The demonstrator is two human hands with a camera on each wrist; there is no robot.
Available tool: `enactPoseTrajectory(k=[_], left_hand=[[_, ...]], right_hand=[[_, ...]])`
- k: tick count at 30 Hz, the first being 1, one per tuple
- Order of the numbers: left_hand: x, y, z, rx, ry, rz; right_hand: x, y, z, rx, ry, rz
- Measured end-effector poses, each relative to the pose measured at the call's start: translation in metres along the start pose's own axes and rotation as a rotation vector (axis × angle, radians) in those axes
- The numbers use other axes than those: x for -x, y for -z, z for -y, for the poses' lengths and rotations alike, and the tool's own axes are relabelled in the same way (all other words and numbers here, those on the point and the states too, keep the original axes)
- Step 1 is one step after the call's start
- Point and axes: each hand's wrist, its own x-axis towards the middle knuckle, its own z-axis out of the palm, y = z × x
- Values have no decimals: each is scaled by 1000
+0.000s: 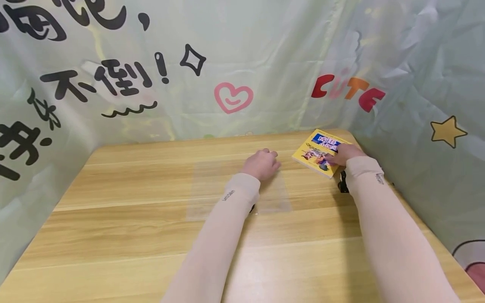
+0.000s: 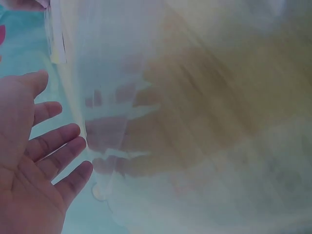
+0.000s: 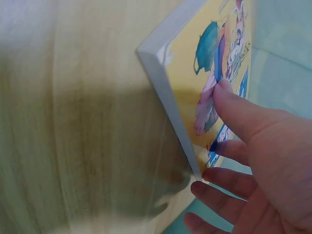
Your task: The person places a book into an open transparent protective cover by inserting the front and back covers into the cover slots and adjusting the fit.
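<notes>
A yellow paperback book (image 1: pixel 310 147) with a blue title panel and cartoon figures lies at the table's far right. My right hand (image 1: pixel 347 154) is at its right side; in the right wrist view the thumb (image 3: pixel 231 97) touches the cover and the fingers lie loosely extended at the book's edge. Left of the book, a clear plastic sheet or sleeve (image 1: pixel 198 193) lies flat, and which of the two I cannot tell. Over its far right part is my left hand (image 1: pixel 261 164), holding nothing. Its fingers look spread and relaxed in the left wrist view, close to the film's edge.
The wooden table (image 1: pixel 113 235) meets a pale printed curtain (image 1: pixel 273 50) at the back and both sides. A black wrist device (image 1: pixel 343 183) sits under the right cuff.
</notes>
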Motion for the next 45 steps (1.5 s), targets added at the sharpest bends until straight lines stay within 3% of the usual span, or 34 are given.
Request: enactPoseTrajectory(k=[5,12,33,45], left_hand=[[-1,-1,-7,-33,-14,-19],[-5,-6,-13,-48,7,2],[-8,-17,-18,-113,49,-4],[-10,-15,-33,-126,44,-19]], right_hand=[[7,3,6,43,41,5],[12,8,12,-14,80,20],[13,13,25,-64,17,71],[11,12,29,-73,19,79]])
